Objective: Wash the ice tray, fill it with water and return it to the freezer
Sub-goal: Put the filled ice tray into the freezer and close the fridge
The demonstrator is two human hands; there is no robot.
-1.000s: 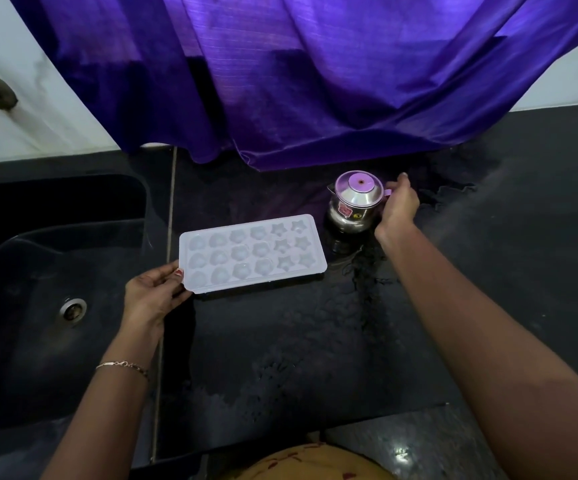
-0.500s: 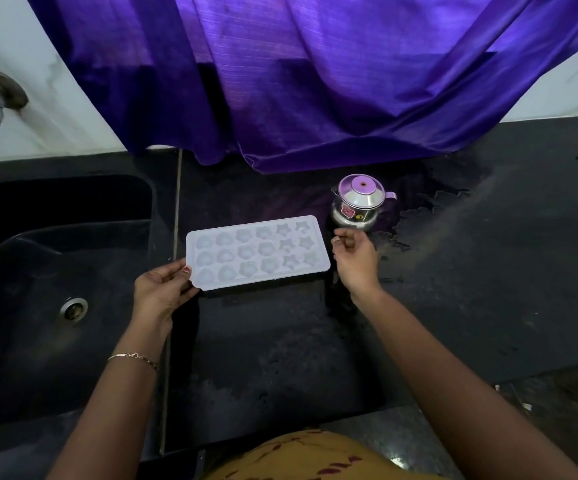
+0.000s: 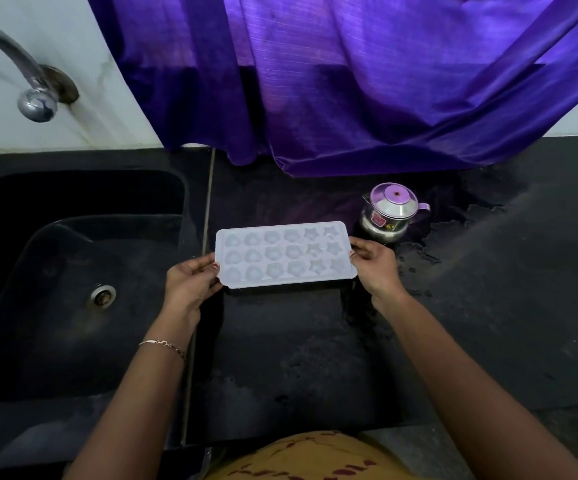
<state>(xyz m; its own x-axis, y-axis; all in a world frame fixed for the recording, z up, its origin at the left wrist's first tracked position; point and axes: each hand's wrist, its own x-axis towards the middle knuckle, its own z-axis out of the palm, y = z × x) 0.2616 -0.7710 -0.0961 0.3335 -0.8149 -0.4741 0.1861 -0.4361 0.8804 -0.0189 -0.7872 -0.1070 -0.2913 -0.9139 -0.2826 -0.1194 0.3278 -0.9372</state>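
A white ice tray [image 3: 284,255] with heart, flower and star moulds sits flat on the wet black counter [image 3: 301,358], just right of the sink. My left hand [image 3: 190,284] grips its left short edge. My right hand [image 3: 372,263] pinches its right short edge. The moulds look glossy; whether they hold water I cannot tell.
A small steel jug [image 3: 389,213] with a lid stands just behind the tray's right end. The black sink [image 3: 55,289] with a drain [image 3: 102,295] lies to the left, a tap [image 3: 31,88] above it. A purple curtain [image 3: 349,77] hangs behind. Water pools on the counter at right.
My right hand let go of the steel jug, came back left and took hold of the tray's right edge. My left hand kept its hold on the left edge.
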